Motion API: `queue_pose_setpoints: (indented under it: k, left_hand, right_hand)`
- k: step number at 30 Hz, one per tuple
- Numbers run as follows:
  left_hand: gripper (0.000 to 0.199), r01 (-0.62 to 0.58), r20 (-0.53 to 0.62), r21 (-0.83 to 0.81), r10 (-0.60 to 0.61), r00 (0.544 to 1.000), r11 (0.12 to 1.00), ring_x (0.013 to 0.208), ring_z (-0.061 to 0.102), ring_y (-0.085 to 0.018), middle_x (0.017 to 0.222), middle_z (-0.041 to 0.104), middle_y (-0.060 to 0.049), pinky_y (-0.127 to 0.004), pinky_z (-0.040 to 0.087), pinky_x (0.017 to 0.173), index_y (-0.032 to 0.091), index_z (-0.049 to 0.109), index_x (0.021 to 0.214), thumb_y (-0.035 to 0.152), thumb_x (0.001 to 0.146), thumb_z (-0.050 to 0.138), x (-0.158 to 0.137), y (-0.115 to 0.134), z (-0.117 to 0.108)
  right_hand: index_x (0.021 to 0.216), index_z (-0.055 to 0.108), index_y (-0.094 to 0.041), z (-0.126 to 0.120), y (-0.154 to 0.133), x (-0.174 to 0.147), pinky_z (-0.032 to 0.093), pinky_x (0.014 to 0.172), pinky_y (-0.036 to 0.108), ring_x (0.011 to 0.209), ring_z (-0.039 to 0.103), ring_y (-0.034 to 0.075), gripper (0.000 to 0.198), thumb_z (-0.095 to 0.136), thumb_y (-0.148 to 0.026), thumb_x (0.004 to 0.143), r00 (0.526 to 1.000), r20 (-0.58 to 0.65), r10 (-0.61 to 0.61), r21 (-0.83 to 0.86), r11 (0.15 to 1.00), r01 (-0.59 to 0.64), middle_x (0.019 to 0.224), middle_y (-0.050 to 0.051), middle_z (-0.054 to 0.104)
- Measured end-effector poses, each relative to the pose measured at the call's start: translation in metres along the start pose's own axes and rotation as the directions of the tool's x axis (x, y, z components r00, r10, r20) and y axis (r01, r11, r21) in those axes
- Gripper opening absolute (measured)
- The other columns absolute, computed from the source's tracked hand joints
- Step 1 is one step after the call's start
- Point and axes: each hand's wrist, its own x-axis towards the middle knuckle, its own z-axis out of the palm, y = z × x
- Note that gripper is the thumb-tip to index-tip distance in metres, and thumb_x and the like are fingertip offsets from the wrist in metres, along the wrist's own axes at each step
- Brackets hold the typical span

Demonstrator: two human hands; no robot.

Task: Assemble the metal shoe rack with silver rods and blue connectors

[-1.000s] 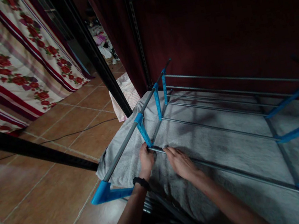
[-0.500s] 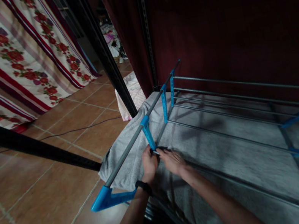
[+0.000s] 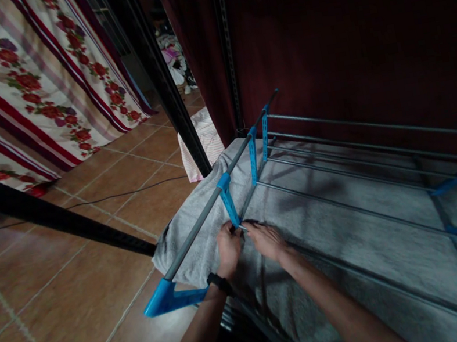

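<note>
A rack of grey metal tubes joined by blue plastic brackets lies on a bed-like surface covered in grey cloth (image 3: pixel 323 207). My left hand (image 3: pixel 229 250), with a black band on its wrist, closes around the lower end of a blue bracket (image 3: pixel 228 201). Right beside it, my right hand (image 3: pixel 267 241) grips the end of a metal tube (image 3: pixel 362 276) where it meets that bracket. The fingertips of both hands nearly touch, and they partly hide the joint. Along the bracket tops runs a long grey tube (image 3: pixel 197 229), ending in a blue corner piece (image 3: pixel 166 297).
Black perforated metal posts (image 3: pixel 164 82) stand to the left and behind. A floral striped curtain (image 3: pixel 22 83) hangs at the left, a dark red curtain (image 3: pixel 347 44) behind the rack. A thin cable (image 3: pixel 126 194) crosses the tiled floor (image 3: pixel 77 292) near a striped cloth (image 3: pixel 207 136).
The view has shifted slightly. Both hands stay at the same bracket joint, with only small finger movement around the tube end.
</note>
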Motion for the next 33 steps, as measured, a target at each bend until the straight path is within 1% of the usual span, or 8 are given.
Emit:
queue_pose_setpoints:
  k: [4,8,12,14,17,25,30,33]
  left_hand:
    - [0.010,0.014,0.007,0.022,-0.014,1.000,1.000,0.083,0.064,-0.021,0.083,0.069,-0.009,-0.032,0.049,0.080,0.015,0.065,0.081,0.015,0.078,0.056,0.000,0.002,0.000]
    - [0.013,0.032,0.000,0.024,-0.032,1.000,0.999,0.082,0.064,-0.020,0.084,0.069,-0.008,-0.032,0.048,0.080,0.016,0.065,0.081,0.013,0.077,0.053,-0.003,0.007,0.001]
    - [0.013,0.038,-0.015,0.009,-0.038,0.999,0.999,0.084,0.064,-0.021,0.087,0.069,-0.008,-0.033,0.048,0.081,0.017,0.065,0.082,0.022,0.084,0.053,-0.007,0.010,0.003]
    - [0.017,0.036,-0.012,-0.003,-0.036,0.999,0.999,0.085,0.064,-0.022,0.087,0.069,-0.008,-0.034,0.049,0.081,0.017,0.065,0.082,0.029,0.086,0.054,-0.007,0.009,0.004]
    - [0.018,0.040,-0.014,-0.008,-0.040,0.999,0.999,0.086,0.065,-0.022,0.089,0.070,-0.009,-0.034,0.050,0.083,0.017,0.065,0.084,0.030,0.088,0.054,-0.006,0.006,0.006]
    - [0.017,0.057,-0.058,0.018,-0.056,0.997,0.998,0.094,0.066,-0.024,0.094,0.070,-0.010,-0.037,0.050,0.089,0.018,0.066,0.089,0.030,0.090,0.054,-0.007,-0.002,0.012]
    - [0.017,0.060,-0.046,0.011,-0.059,0.997,0.998,0.090,0.067,-0.024,0.095,0.071,-0.010,-0.037,0.052,0.086,0.017,0.065,0.092,0.030,0.088,0.055,-0.001,0.002,0.010]
    - [0.015,0.073,-0.017,0.019,-0.073,0.997,0.997,0.087,0.067,-0.023,0.092,0.071,-0.010,-0.035,0.052,0.085,0.017,0.064,0.088,0.027,0.088,0.053,0.004,0.009,0.009]
  right_hand:
    - [0.151,0.040,-0.030,-0.001,0.000,0.000,0.047,0.094,0.034,0.115,0.065,0.021,0.047,0.030,-0.025,0.105,1.000,0.016,0.007,-0.008,1.000,-0.007,0.134,0.007,0.064]
    - [0.149,0.041,-0.028,-0.002,0.000,0.000,0.046,0.093,0.035,0.114,0.065,0.022,0.047,0.030,-0.023,0.104,1.000,0.003,0.006,-0.023,1.000,-0.006,0.134,0.008,0.064]
    - [0.143,0.047,-0.024,-0.002,0.000,0.001,0.045,0.094,0.033,0.115,0.065,0.021,0.042,0.032,-0.023,0.104,1.000,0.007,0.010,-0.028,1.000,-0.010,0.132,0.009,0.065]
    - [0.136,0.051,-0.023,-0.003,0.000,0.002,0.046,0.093,0.032,0.113,0.065,0.020,0.037,0.031,-0.024,0.105,1.000,0.023,0.017,-0.026,1.000,-0.016,0.128,0.008,0.067]
    - [0.129,0.054,-0.022,-0.004,0.001,0.004,0.046,0.091,0.031,0.113,0.065,0.020,0.033,0.032,-0.026,0.105,0.999,0.034,0.009,-0.006,1.000,-0.009,0.124,0.007,0.069]
    - [0.123,0.056,-0.024,-0.003,0.005,0.011,0.046,0.086,0.030,0.110,0.067,0.020,0.029,0.035,-0.026,0.103,0.999,0.040,0.001,0.060,0.998,-0.003,0.119,0.006,0.071]
    - [0.123,0.058,-0.023,-0.007,-0.004,0.011,0.047,0.088,0.032,0.106,0.067,0.020,0.031,0.035,-0.023,0.102,1.000,-0.022,0.008,0.044,0.999,-0.007,0.116,0.007,0.071]
    - [0.132,0.054,-0.022,-0.012,-0.010,0.003,0.047,0.094,0.034,0.112,0.064,0.021,0.033,0.041,-0.026,0.102,0.996,-0.081,0.036,0.040,0.999,-0.033,0.127,0.008,0.066]
